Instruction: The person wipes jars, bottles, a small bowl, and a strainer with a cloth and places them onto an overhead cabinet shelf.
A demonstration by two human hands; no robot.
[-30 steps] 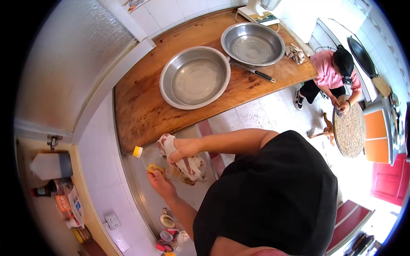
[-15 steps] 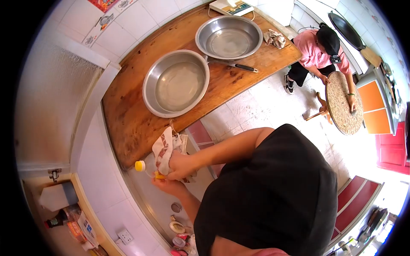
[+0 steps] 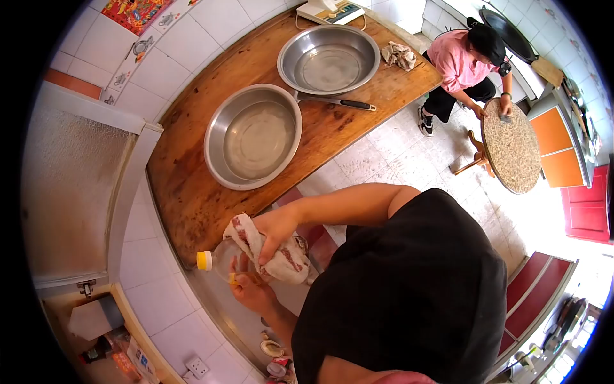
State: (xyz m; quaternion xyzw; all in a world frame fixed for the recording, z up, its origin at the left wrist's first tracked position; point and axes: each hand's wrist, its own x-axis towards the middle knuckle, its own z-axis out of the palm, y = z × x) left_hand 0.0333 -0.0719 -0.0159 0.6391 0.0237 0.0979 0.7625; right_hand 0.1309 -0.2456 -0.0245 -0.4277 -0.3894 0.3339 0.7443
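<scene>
Right hand (image 3: 277, 233): you hold a white-and-red cloth (image 3: 288, 262) bunched under it, fingers spread across the cloth and pressing it to a bottle. Left hand (image 3: 251, 291): fingers curled narrowly at the yellow handle on the bottle's side. Clear plastic bottle (image 3: 224, 256) lies tilted, yellow cap on, just beside the end of the wooden table (image 3: 185, 185) nearest you. Its far part is hidden by cloth and hand.

On the table, nearer you: a metal basin (image 3: 222, 131). Beyond it on the same table, a second metal basin (image 3: 291, 64), close to the first; a tool with a black handle (image 3: 354, 104) beside both. Farther along the table, a crumpled rag (image 3: 398, 56) and, at its back edge, a scale (image 3: 332, 13).

Past the table's far end, a person in pink (image 3: 457, 61) bends over a round speckled stool (image 3: 511, 150), one hand on its top.
</scene>
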